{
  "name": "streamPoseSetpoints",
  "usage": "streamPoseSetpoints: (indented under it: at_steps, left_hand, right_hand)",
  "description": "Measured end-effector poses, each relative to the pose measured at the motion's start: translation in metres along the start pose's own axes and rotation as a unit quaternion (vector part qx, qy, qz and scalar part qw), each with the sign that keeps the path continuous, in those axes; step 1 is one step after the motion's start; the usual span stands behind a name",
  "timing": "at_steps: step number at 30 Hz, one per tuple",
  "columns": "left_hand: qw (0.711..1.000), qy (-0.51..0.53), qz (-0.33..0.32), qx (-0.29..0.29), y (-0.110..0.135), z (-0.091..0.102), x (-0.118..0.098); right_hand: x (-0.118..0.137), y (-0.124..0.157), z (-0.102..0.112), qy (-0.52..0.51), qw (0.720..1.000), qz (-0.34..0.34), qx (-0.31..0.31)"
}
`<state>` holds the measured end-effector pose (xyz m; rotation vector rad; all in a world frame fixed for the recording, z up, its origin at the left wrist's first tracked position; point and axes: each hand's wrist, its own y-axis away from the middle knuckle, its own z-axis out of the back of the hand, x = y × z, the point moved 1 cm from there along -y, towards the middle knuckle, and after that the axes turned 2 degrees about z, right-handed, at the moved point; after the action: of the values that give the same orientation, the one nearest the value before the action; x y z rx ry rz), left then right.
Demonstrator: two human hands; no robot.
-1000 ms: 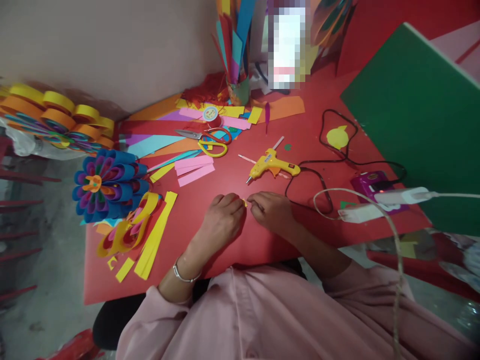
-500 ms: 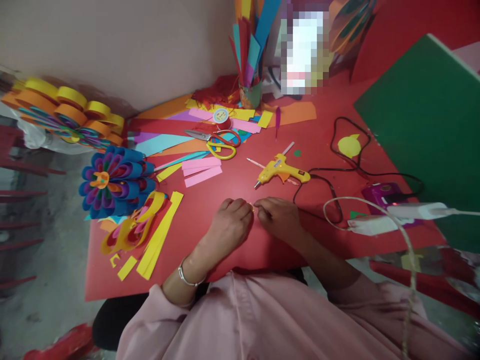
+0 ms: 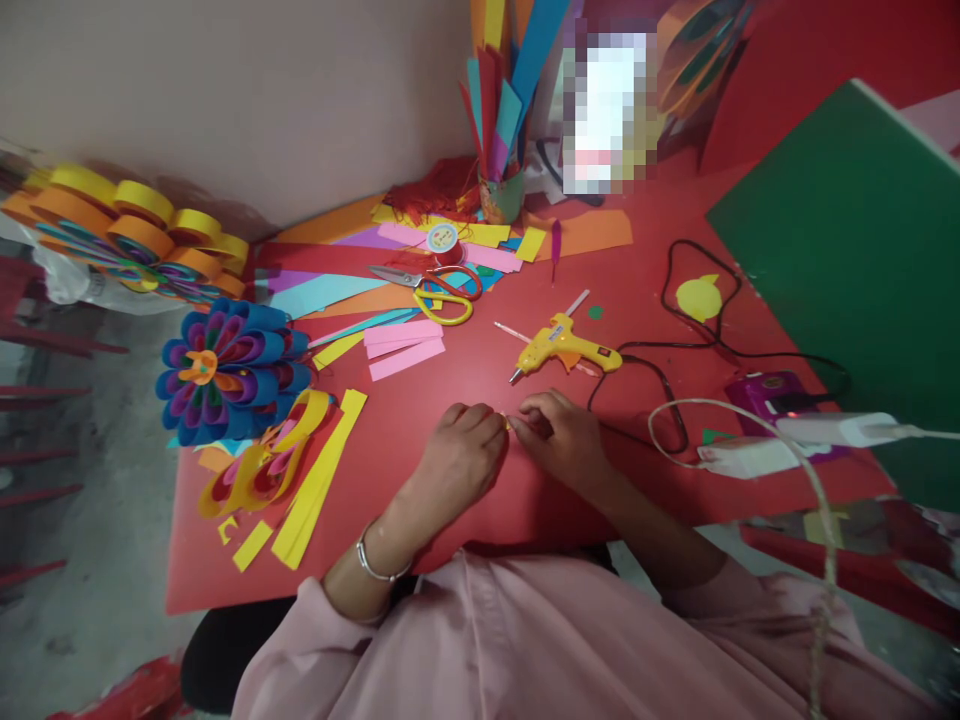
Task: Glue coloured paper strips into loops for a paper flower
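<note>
My left hand [image 3: 466,446] is closed above the red table [image 3: 420,410], its fingers curled inward. Facing it, my right hand [image 3: 561,436] has its thumb and bent fingers reaching to the left fingertips. A tiny yellow-orange piece [image 3: 508,424] shows at the left fingertips, mostly hidden by the fingers, and its kind cannot be made out. Just beyond my right hand lies a yellow hot glue gun [image 3: 559,350], nozzle pointing left. Pink paper strips [image 3: 405,348] lie beyond my left hand. To the left are long yellow paper strips [image 3: 319,485] and a looped yellow paper shape [image 3: 259,470].
Scissors [image 3: 439,292] and a thread spool [image 3: 444,242] lie among paper strips at the back. Blue paper flower [image 3: 232,370] stands left. A cup [image 3: 501,197] holds paper strips. Black cord [image 3: 664,375] runs to a purple power strip [image 3: 765,390] beside a green board [image 3: 840,250].
The fingers of my right hand have lifted and loosened slightly, with the thumb pointing at the small piece. My left hand stays nearly still.
</note>
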<state>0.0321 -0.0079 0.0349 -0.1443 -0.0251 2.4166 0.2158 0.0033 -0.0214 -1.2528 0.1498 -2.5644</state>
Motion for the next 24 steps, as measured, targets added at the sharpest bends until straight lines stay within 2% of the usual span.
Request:
streamPoseSetpoints:
  at_steps: [10,18,24]
  left_hand:
    - [1.0,0.0,-0.002,0.007,0.0006,0.0002,0.0006]
    - [1.0,0.005,0.007,-0.015,0.0001,-0.0021,-0.001]
    - [1.0,0.004,0.006,-0.01,0.001,-0.0014,-0.0012]
  right_hand:
    - [-0.0014,0.0003,0.0009,-0.02,1.0,0.002,0.003]
    - [-0.0023,0.0015,0.0022,-0.042,0.997,0.038,0.049]
    - [-0.0024,0.0023,0.0033,-0.027,0.999,0.025,0.028]
